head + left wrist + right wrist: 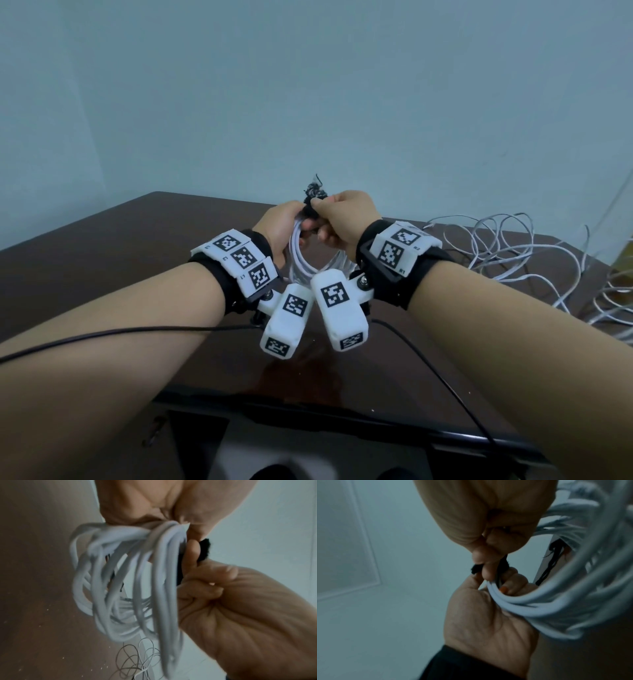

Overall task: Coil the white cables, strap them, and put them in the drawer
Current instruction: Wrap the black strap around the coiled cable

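Both hands are raised above the dark wooden table (137, 260). A coil of white cable (303, 262) hangs between them. My left hand (291, 222) grips the top of the coil (556, 601), fingers curled through the loops. A frayed black strap (313, 198) sits at the top of the coil. My right hand (322, 212) pinches this strap (476, 568) between thumb and forefinger, right against the left hand. In the left wrist view the coil (128, 581) dangles in several loops and the strap (204, 550) shows beside the right hand's fingers (193, 553).
A tangle of loose white cables (513, 253) lies on the table's right side. Thin black camera leads (137, 330) run from both wrists. Below the table's front edge (308, 414) there is a dark opening, partly hidden by my arms.
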Available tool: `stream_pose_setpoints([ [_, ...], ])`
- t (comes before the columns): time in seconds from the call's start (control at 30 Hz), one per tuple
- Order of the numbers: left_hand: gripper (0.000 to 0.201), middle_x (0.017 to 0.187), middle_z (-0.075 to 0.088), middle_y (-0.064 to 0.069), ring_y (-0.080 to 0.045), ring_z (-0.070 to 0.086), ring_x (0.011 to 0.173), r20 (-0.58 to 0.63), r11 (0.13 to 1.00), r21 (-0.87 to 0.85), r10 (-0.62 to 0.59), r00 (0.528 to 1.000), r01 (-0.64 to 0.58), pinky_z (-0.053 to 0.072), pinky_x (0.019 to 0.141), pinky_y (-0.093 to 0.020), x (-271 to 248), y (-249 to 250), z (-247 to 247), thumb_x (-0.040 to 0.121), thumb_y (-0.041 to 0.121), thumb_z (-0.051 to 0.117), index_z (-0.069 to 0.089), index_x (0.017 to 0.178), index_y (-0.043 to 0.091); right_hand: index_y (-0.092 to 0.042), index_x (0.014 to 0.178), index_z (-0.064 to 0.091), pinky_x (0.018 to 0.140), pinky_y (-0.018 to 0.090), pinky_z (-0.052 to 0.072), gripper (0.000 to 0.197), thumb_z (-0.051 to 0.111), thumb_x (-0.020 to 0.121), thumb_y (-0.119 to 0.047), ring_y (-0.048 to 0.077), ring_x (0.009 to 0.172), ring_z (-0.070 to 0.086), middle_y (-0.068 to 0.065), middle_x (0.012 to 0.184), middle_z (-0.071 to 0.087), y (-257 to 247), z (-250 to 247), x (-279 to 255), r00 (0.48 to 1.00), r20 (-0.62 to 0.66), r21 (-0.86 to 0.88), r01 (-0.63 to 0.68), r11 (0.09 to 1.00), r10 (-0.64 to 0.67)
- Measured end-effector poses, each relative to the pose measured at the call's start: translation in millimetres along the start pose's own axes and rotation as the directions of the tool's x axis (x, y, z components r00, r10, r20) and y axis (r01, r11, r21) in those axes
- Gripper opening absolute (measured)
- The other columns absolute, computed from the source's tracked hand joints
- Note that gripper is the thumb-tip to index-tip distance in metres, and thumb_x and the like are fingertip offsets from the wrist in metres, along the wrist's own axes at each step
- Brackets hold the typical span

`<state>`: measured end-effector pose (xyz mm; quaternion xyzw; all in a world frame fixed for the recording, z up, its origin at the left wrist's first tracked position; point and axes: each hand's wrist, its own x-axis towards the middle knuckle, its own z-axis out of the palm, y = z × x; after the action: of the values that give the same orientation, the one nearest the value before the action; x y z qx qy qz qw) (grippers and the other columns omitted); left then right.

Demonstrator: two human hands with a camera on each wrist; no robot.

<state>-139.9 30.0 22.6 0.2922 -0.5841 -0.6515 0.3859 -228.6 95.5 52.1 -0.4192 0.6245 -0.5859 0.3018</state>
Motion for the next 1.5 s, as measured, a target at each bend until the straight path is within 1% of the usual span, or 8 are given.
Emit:
stream_pose_setpoints([
  [0.2, 0.041, 0.042, 0.046, 0.004, -0.006, 0.038, 0.029, 0.008, 1.000, 0.013, 0.001, 1.000, -0.001, 0.029, 0.035, -0.013, -6, 3, 0, 0.101, 0.039, 0.036, 0.051, 0.072, 0.014, -0.012, 0.078, 0.049, 0.064, 0.030, 0.040, 0.023, 0.055, 0.090, -0.031, 0.022, 0.069, 0.051, 0.002, 0.073, 0.054, -8, 1, 3, 0.964, 0.080, -0.713, 0.234, 0.660, -0.255],
  [0.37, 0.036, 0.054, 0.031, -0.001, -0.008, 0.026, 0.031, 0.015, 0.999, 0.053, -0.003, 1.000, 0.002, 0.025, 0.037, -0.015, -1, 2, -17, 0.100, 0.042, 0.039, 0.041, 0.080, 0.012, -0.016, 0.068, 0.053, 0.048, 0.021, 0.042, 0.020, 0.055, 0.088, -0.018, 0.012, 0.044, 0.049, 0.002, 0.055, 0.054, -9, -14, 12, 0.965, 0.024, -0.488, 0.241, 0.839, -0.263],
  [0.47, 0.037, 0.052, 0.030, 0.000, -0.007, 0.024, 0.032, 0.018, 0.999, 0.050, 0.007, 1.000, -0.008, 0.024, 0.038, -0.015, 0, 2, -24, 0.099, 0.042, 0.041, 0.037, 0.076, 0.014, -0.024, 0.090, 0.060, 0.073, 0.030, 0.048, 0.013, 0.062, 0.081, -0.034, 0.015, 0.074, 0.058, -0.003, 0.077, 0.061, -5, -25, 19, 0.918, -0.028, -0.507, 0.328, 0.797, -0.395],
  [0.57, 0.037, 0.048, 0.032, 0.002, -0.006, 0.023, 0.031, 0.082, 0.999, 0.033, -0.006, 0.997, 0.003, 0.023, 0.037, -0.014, -1, 4, -24, 0.099, 0.045, 0.040, 0.041, 0.079, 0.013, -0.029, 0.119, 0.057, 0.095, 0.040, 0.047, 0.040, 0.066, 0.081, -0.036, 0.021, 0.107, 0.057, 0.000, 0.111, 0.062, 0, -21, 17, 0.900, 0.273, -0.615, 0.435, 0.658, -0.340],
  [0.83, 0.072, 0.058, 0.031, -0.005, -0.010, 0.029, 0.032, 0.273, 0.995, 0.028, -0.104, 0.956, 0.100, 0.026, 0.041, -0.016, -5, 11, -31, 0.089, 0.070, 0.008, 0.044, 0.072, 0.010, -0.009, 0.115, 0.058, 0.069, 0.026, 0.058, 0.029, 0.063, 0.086, -0.004, 0.014, 0.071, 0.060, 0.004, 0.089, 0.061, 12, -16, 14, 0.904, 0.315, -0.264, 0.376, 0.888, -0.289],
  [1.03, 0.071, 0.054, 0.027, -0.002, -0.009, 0.027, 0.031, 0.294, 0.992, 0.065, -0.125, 0.948, 0.111, 0.022, 0.039, -0.017, -1, 8, -35, 0.084, 0.076, 0.008, 0.036, 0.067, 0.013, -0.017, 0.123, 0.056, 0.095, 0.032, 0.050, 0.034, 0.059, 0.090, -0.008, 0.019, 0.100, 0.061, 0.008, 0.114, 0.062, 16, -20, 14, 0.878, 0.384, -0.047, 0.327, 0.944, -0.286],
  [1.23, 0.072, 0.053, 0.034, 0.000, -0.008, 0.031, 0.034, 0.317, 0.990, 0.116, -0.109, 0.942, 0.076, 0.029, 0.038, -0.017, 3, 2, -33, 0.073, 0.082, 0.021, 0.042, 0.068, 0.014, -0.011, 0.103, 0.060, 0.061, 0.027, 0.049, 0.020, 0.058, 0.092, -0.027, 0.016, 0.057, 0.057, 0.000, 0.076, 0.062, 9, -14, 11, 0.885, 0.389, -0.464, 0.427, 0.776, -0.255],
  [1.5, 0.007, 0.071, 0.061, -0.005, -0.012, 0.059, 0.053, 0.245, 0.963, 0.255, -0.153, 0.957, 0.089, 0.052, 0.052, -0.023, 4, -8, -59, 0.090, 0.016, 0.060, 0.058, 0.094, 0.011, -0.004, 0.083, 0.063, 0.060, 0.032, 0.042, 0.039, 0.053, 0.092, -0.040, 0.022, 0.057, 0.051, 0.014, 0.073, 0.064, 31, -2, 35, 0.976, 0.187, -0.488, 0.190, 0.852, -0.111],
])
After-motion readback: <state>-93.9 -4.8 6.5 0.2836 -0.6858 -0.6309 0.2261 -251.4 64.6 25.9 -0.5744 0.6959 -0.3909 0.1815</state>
